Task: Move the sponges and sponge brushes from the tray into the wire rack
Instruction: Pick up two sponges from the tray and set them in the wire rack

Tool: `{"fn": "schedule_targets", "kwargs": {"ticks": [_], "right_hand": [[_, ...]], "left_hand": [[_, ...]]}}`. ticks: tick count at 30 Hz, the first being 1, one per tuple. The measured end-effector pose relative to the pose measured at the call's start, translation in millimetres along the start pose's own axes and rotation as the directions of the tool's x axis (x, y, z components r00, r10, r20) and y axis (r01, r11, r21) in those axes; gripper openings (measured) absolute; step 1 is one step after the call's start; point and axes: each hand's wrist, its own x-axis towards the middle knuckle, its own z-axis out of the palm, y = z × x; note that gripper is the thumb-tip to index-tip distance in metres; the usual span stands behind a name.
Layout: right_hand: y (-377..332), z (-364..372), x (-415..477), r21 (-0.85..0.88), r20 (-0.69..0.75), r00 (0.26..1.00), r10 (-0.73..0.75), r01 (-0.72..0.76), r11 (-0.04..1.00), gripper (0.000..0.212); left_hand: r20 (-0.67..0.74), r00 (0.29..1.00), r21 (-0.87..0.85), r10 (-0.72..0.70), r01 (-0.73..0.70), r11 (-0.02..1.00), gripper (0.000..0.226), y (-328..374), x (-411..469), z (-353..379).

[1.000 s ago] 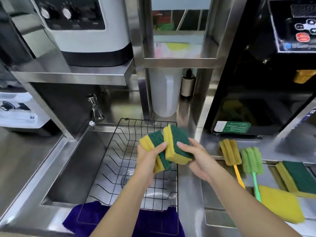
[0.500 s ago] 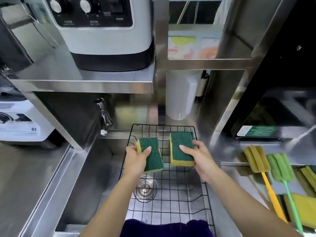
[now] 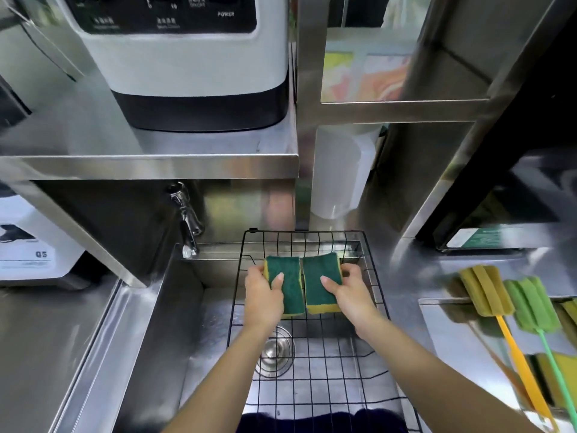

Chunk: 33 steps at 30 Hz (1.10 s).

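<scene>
My left hand [image 3: 262, 300] grips 1 sponge [image 3: 285, 289], my right hand [image 3: 351, 295] grips another [image 3: 321, 282], side by side, green faces up, over the far end of the rack [image 3: 312, 379]. 2 brushes [image 3: 487, 292] lie on the tray [image 3: 452, 332] at right.

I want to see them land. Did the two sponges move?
Yes. The sponges went down and toward the wire rack's back end, now lying side by side, green up.

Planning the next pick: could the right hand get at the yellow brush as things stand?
Probably not yet: the right hand is gripping a sponge. Once it lets go, the yellow brush lies uncovered to its right.
</scene>
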Motion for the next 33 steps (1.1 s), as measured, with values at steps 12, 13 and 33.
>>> {"fn": "schedule_targets", "kwargs": {"ticks": [12,13,33], "right_hand": [[11.4,17.5,6.9,-0.415,-0.004,0.999,-0.049,0.043,0.909,0.034],[11.7,19.3,8.2,-0.524,-0.011,0.995,-0.103,0.082,0.848,0.034],[0.0,11.8,30.6,-0.587,0.073,0.996,-0.053,0.086,0.805,0.025]], "left_hand": [[0.288,0.876,0.714,0.386,-0.465,0.524,0.04,-24.0,1.8,4.6],[0.339,0.856,0.751,0.392,-0.496,0.436,0.04,-24.4,1.2,3.3],[0.538,0.805,0.811,0.25,-0.575,0.105,0.056,-14.6,6.9,-14.1]]}}
